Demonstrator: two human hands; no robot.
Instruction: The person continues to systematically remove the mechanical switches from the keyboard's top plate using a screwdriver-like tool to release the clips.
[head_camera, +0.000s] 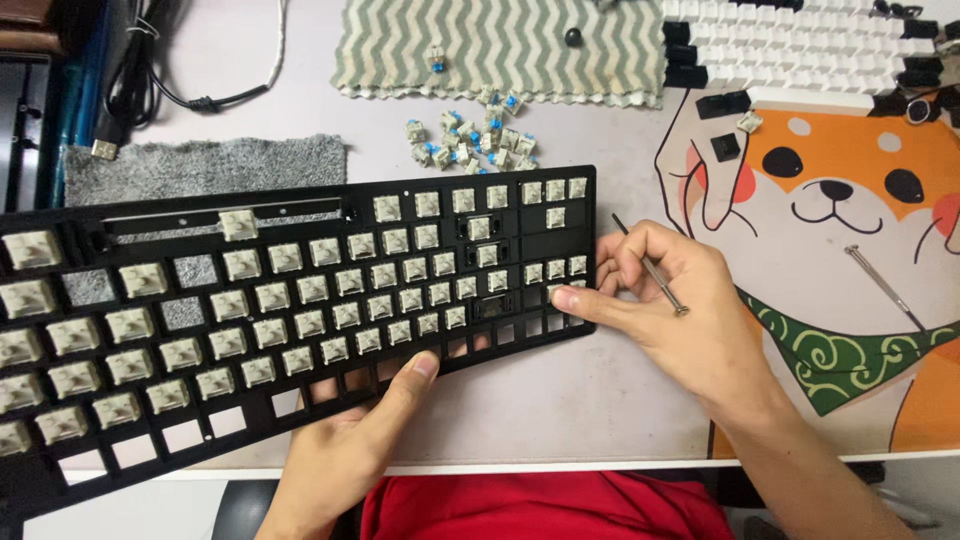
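Note:
A black keyboard plate (300, 285) filled with many beige switches is held tilted above the desk. My left hand (355, 440) grips its near edge from below, thumb on top. My right hand (665, 310) holds a thin metal tool (652, 270) between its fingers and presses its fingertips against the plate's right end, at a switch in the corner. Several empty square slots run along the plate's near rows.
A pile of loose blue-stemmed switches (470, 140) lies behind the plate, beside a striped cloth (500, 45). White and black keycaps (800, 45) sit at the back right. A screwdriver (885, 285) rests on the dog-print desk mat (840, 220). Grey cloth (200, 165) and cables (190, 90) lie on the left.

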